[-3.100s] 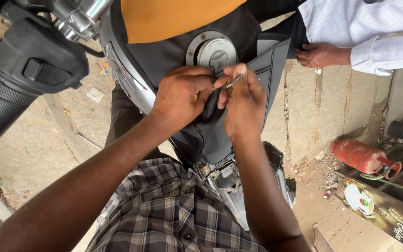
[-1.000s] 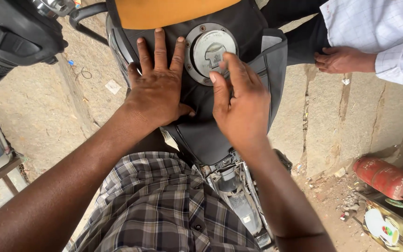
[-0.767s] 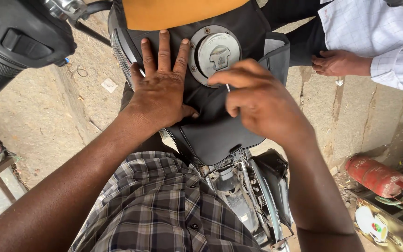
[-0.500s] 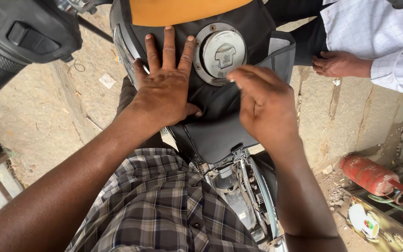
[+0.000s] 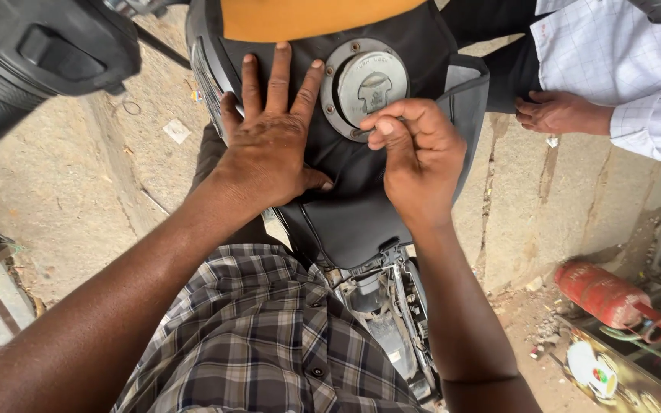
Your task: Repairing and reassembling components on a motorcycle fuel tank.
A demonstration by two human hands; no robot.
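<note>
I stand over a motorcycle whose orange tank is wrapped in a black cover. A round metal fuel cap shows through a hole in the cover. My left hand lies flat on the cover left of the cap, fingers spread and pointing forward. My right hand rests at the cap's lower right rim, thumb and forefinger pinched together. Whatever lies between those fingertips is hidden. Behind the cover, the bike's bare frame and wiring show where the seat is off.
Another person in a white checked shirt stands at the upper right, one hand close to the cover's right edge. A bulky black handlebar part fills the upper left. A red cylinder lies on the ground at right, beside a concrete kerb.
My right hand lifted off the cover, curled, and moved up to the fuel cap's rim with its fingertips pinched. My left hand stayed flat on the cover.
</note>
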